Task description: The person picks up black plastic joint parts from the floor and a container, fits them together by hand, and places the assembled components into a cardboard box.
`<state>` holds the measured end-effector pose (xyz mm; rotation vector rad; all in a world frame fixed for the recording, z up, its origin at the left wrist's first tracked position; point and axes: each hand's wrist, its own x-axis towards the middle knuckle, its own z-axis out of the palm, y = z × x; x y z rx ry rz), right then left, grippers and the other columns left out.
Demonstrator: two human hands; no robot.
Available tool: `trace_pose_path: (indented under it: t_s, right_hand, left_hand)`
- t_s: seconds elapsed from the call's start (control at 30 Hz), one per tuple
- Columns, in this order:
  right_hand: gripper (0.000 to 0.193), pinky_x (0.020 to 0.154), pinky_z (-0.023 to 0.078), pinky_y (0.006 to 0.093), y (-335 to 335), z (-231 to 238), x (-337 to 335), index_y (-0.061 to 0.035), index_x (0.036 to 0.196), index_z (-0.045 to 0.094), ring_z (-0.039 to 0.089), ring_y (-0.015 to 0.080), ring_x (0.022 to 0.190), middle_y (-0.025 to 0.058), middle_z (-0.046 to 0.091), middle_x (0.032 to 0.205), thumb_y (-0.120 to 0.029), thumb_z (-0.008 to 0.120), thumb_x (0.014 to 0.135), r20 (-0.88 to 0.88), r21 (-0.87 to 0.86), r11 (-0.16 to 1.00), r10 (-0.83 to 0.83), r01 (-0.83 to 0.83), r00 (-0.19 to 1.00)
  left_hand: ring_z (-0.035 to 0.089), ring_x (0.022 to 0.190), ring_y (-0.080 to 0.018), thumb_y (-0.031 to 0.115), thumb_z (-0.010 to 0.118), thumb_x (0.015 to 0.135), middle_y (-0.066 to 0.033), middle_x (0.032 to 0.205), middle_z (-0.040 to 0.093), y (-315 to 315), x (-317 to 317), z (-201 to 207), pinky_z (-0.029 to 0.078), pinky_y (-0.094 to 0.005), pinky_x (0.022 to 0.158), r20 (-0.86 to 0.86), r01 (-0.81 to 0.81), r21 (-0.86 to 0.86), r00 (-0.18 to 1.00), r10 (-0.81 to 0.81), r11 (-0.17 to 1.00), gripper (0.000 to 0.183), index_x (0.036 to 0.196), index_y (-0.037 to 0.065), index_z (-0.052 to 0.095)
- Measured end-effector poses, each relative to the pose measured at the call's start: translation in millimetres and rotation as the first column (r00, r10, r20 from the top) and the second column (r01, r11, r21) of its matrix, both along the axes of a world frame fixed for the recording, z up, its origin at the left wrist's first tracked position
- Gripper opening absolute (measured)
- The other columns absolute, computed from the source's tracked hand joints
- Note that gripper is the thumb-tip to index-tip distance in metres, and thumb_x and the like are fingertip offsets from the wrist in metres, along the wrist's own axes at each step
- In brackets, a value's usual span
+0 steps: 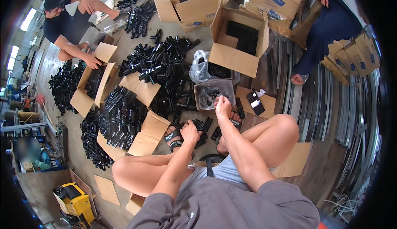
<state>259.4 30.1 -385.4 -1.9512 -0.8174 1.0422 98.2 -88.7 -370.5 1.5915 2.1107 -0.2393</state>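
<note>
My right hand (223, 107) is at the near edge of a small open carton (202, 101), its fingers pinched together. Small black pieces (214, 92) lie on clear plastic inside that carton. Lower and to the left, my left hand (190, 132) is curled closed beside several black tubular plastic parts (203, 125) on the floor between my feet. What either hand holds, if anything, is too small or hidden to make out. A large pile of similar black parts (165, 63) spreads out beyond my left hand.
An open carton (240, 43) stands ahead, with a plastic bag (200, 67) beside it. A phone (255, 102) lies on cardboard at the right. At the far left, a co-worker (62, 26) reaches into a carton (93, 84). Another person's leg (322, 39) is near long metal strips (322, 101).
</note>
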Motion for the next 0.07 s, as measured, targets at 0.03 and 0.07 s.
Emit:
trace_pose_path:
  t_s: [0.03, 0.07]
  right_hand:
    - [0.043, 0.079, 0.052, 0.0443, -0.1, -5.8, 2.1, -0.0058, 0.093, 0.074, 0.073, 0.0294, 0.077, 0.0090, 0.074, 0.073, -0.040, 0.049, 0.102, -0.020, -0.050, 0.999, -0.003, 0.002, 1.000]
    - [0.044, 0.079, 0.053, 0.0405, -4.3, -7.3, -2.5, -0.0061, 0.094, 0.074, 0.074, 0.0272, 0.080, 0.0095, 0.075, 0.074, -0.043, 0.051, 0.101, -0.021, -0.091, 0.996, 0.020, -0.022, 1.000]
  left_hand:
    - [0.067, 0.109, -0.0392, 0.044, 0.091, 0.068, -0.0207, 0.117, 0.067, -2.8, 0.5, 0.6, 0.051, -0.0494, 0.098, 0.061, -0.027, -0.005, 0.998, 0.027, 1.000, 0.088, 0.129, 0.001, 0.046]
    - [0.067, 0.111, -0.0402, 0.044, 0.090, 0.070, -0.0209, 0.118, 0.067, -7.1, -6.8, 0.8, 0.050, -0.0509, 0.099, 0.117, -0.062, -0.017, 0.991, 0.063, 0.998, 0.088, 0.132, 0.002, 0.045]
